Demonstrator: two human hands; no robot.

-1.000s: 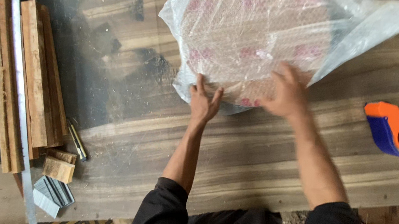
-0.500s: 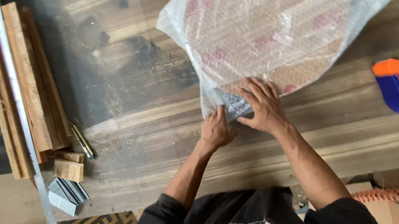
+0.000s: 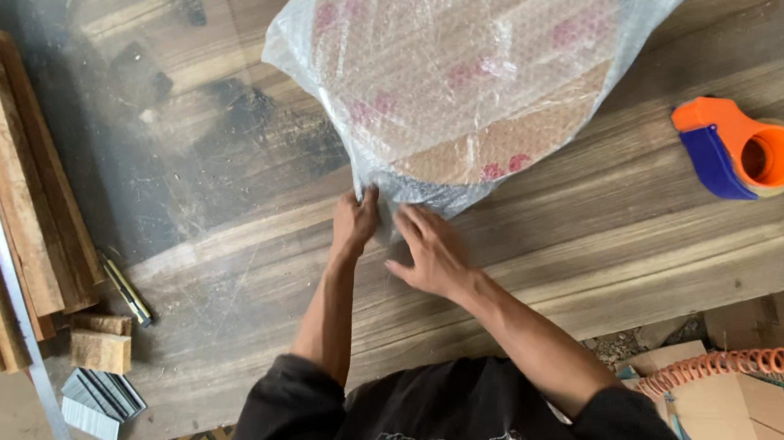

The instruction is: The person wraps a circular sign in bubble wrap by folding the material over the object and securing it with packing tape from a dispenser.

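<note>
A round brown item wrapped in clear bubble wrap (image 3: pixel 462 68) lies on the wooden table (image 3: pixel 611 239). My left hand (image 3: pixel 355 220) pinches the loose near edge of the wrap. Beside it, my right hand (image 3: pixel 430 252) lies flat with fingers spread on the same plastic flap, pressing it to the tabletop. An orange and blue tape dispenser (image 3: pixel 739 150) stands on the table to the right, well apart from both hands.
Wooden slats (image 3: pixel 7 190) are stacked at the left edge, with small wood blocks (image 3: pixel 101 345) and strips of metal staples (image 3: pixel 101 401) near them. Cardboard (image 3: pixel 769 421) and an orange coiled hose (image 3: pixel 757 361) lie below the table's right edge.
The wrapped item has shifted away from me and both hands have come together at its near edge, the right hand sliding down off the bundle onto the loose flap.
</note>
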